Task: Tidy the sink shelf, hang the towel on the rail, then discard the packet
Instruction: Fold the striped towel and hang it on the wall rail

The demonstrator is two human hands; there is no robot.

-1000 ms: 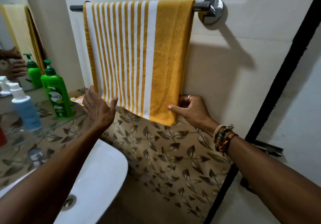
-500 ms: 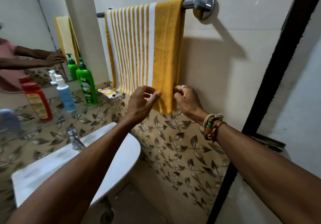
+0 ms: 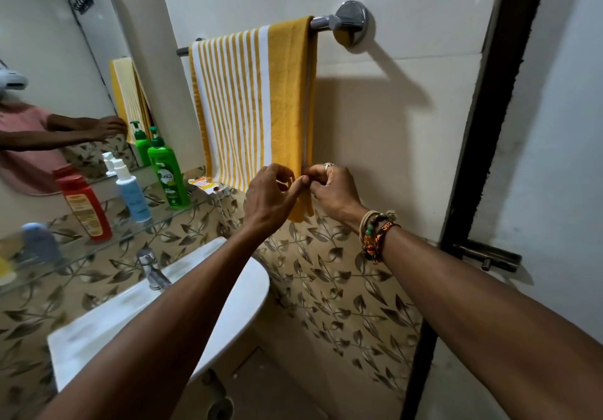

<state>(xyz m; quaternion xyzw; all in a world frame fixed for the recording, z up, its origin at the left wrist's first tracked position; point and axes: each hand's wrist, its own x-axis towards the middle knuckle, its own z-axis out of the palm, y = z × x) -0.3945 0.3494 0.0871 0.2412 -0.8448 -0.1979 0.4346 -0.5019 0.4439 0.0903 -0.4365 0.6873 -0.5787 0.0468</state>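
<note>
A: Start close in. What's under your arms?

B: The white sink sits right below your left forearm, its tap upright at the back rim.

A: And your hands?

B: They meet at the lower right corner of the towel. Your left hand has its fingers curled over the front of the cloth and is pinching it. Your right hand, with beaded bracelets at the wrist and a ring on 1 finger, is nipping the towel's right edge. The fingertips of the 2 hands touch, and a yellow corner hangs down between them.

A: Where's the towel itself?

B: It is draped over the rail and hangs flat against the wall, white stripes to the left and a solid yellow band to the right.

A: And the shelf?

B: The glass shelf runs along the left above the sink. 3 bottles stand upright on it, a red bottle, a blue spray bottle and a green pump bottle. The packet lies at the shelf's right end, just beside the green bottle and near the towel's lower left edge.

A: Beyond that?

B: The mirror reflects the towel and your arms.
</note>
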